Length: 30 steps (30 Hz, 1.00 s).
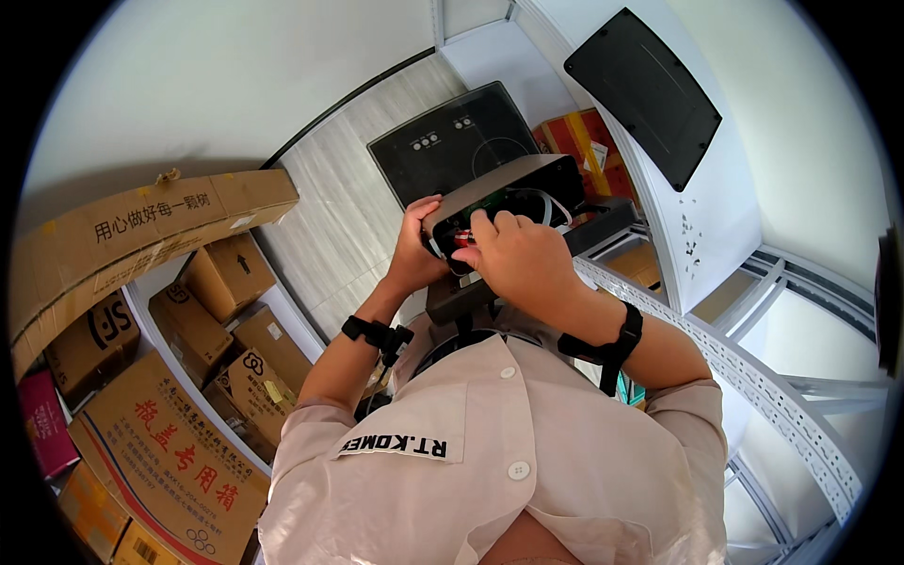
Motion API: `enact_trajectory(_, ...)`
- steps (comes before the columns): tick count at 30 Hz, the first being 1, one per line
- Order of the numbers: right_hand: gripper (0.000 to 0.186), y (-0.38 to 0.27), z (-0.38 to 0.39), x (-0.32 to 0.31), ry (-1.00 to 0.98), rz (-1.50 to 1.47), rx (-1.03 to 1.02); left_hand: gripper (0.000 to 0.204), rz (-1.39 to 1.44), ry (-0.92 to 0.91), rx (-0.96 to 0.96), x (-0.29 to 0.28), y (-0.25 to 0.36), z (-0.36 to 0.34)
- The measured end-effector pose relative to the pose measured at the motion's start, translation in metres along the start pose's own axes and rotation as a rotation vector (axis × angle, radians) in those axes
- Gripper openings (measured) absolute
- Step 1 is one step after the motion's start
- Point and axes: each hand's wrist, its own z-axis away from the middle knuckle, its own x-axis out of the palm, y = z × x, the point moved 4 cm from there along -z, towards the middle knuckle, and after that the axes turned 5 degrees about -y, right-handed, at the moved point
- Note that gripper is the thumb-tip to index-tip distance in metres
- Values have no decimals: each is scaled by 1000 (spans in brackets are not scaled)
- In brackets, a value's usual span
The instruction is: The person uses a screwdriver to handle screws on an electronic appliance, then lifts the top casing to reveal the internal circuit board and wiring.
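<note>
An open dark device housing [541, 169] is in front of me, with a green circuit board, pale wires and a red part [462, 237] inside. My left hand [416, 252] grips its left end, fingers over the top edge. My right hand [527, 264] reaches into the opening with its fingers curled and pressed together beside the red part. What the fingertips hold, if anything, is hidden. Under the housing's near side is a black ledge-like part [603, 226].
A black panel [645, 99] and several small dark screws [692, 240] lie on a white shelf at right. Beyond the housing is a black cooktop-like plate [414, 155]. Cardboard boxes [169, 457] fill shelves at left; a red carton [565, 137] stands behind. A perforated metal rail [725, 353] runs at right.
</note>
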Motion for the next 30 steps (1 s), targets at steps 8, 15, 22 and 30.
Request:
enact_trajectory(8, 23, -9, 1, -12, 270, -215, -430, 98, -9, -26, -5, 0, -2, 1)
enact_trajectory(15, 32, -6, 0, -7, -22, -261, -131, 99, 9, -19, -20, -1, -1, 2)
enact_trajectory(22, 27, -4, 1, -12, 131, -240, -261, 98, 51, -5, -30, 0, -1, 3)
enact_trajectory(30, 27, -2, -1, -12, 293, -256, -502, 99, -17, -14, 4, -1, 1, 1)
